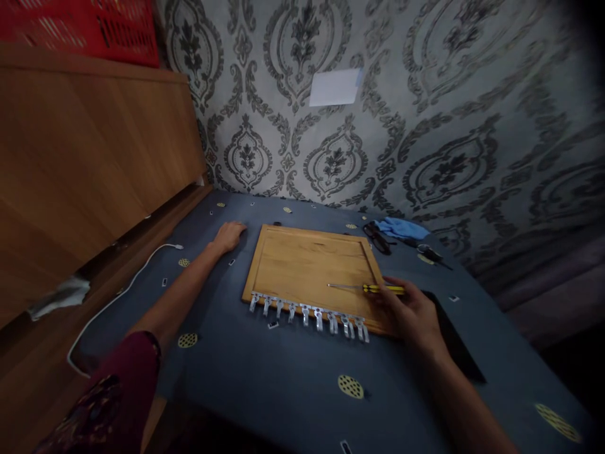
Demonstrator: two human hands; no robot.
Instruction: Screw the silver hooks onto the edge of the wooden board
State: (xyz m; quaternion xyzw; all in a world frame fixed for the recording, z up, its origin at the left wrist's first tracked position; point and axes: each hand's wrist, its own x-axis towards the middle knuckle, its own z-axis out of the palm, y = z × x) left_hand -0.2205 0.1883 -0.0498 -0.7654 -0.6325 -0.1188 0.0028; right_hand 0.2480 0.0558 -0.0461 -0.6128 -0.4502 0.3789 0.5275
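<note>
My right hand (416,315) is closed around the yellow and black handle of a screwdriver (373,288), whose thin shaft points left over a wooden board (307,261). The board has a raised rim and lies flat on the blue patterned cloth. Along its near edge runs a row of several silver metal hooks (306,315), hanging over the side toward me. Left of the board, my left hand (228,238) rests on the cloth with its fingers curled. Whatever may be inside those fingers is hidden.
Glasses (378,238), a blue cloth (401,228) and keys (429,252) lie beyond the board's right corner. A dark flat object (456,340) is beside my right hand. A white cable (125,290) runs along the wooden cabinet (94,139) at left. The wall stands behind.
</note>
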